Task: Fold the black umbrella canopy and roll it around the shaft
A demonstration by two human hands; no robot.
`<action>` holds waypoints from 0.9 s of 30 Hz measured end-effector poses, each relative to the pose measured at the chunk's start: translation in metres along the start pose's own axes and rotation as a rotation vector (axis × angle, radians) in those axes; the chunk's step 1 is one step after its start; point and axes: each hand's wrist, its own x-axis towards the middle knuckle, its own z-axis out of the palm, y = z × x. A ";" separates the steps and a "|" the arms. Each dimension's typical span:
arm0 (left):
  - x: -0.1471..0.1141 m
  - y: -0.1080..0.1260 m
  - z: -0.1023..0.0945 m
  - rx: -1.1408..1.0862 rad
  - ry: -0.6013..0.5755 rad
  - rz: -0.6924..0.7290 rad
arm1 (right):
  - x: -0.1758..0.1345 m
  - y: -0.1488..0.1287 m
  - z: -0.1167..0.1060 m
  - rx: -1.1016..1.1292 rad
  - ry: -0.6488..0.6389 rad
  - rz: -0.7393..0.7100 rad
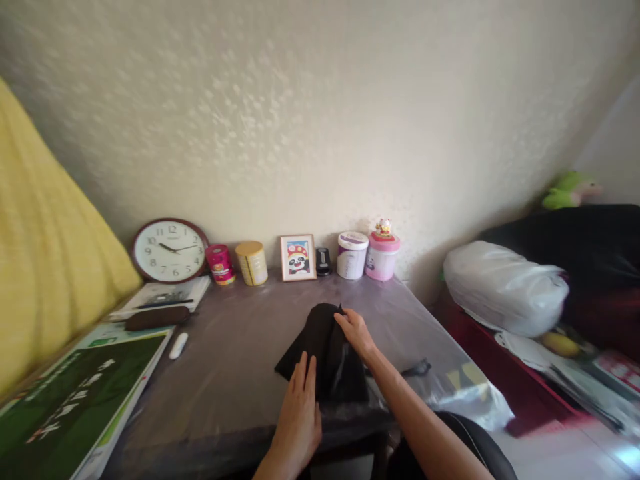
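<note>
A black folded cloth lies on the plastic-covered table in front of me. My left hand rests flat on the cloth's near left edge, fingers together and pointing away. My right hand reaches over the cloth's far right part, with its fingertips pinching or pressing the top edge. Whether the right hand truly grips the cloth is unclear.
Along the wall stand a round clock, a pink tin, a yellow tin, a framed picture and two tubs. Books lie left. A white bag sits at right.
</note>
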 end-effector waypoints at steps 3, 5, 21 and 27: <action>0.001 -0.001 0.004 -0.003 0.002 -0.006 | 0.008 -0.002 0.012 0.016 -0.018 0.005; 0.001 -0.004 0.008 -0.006 0.007 0.002 | 0.013 -0.003 0.020 0.026 -0.051 0.045; 0.010 -0.018 0.019 0.085 0.029 0.040 | 0.023 0.003 0.059 -0.163 -0.088 0.058; 0.004 -0.034 0.036 0.114 0.006 0.032 | 0.022 0.005 0.062 -0.221 -0.110 0.036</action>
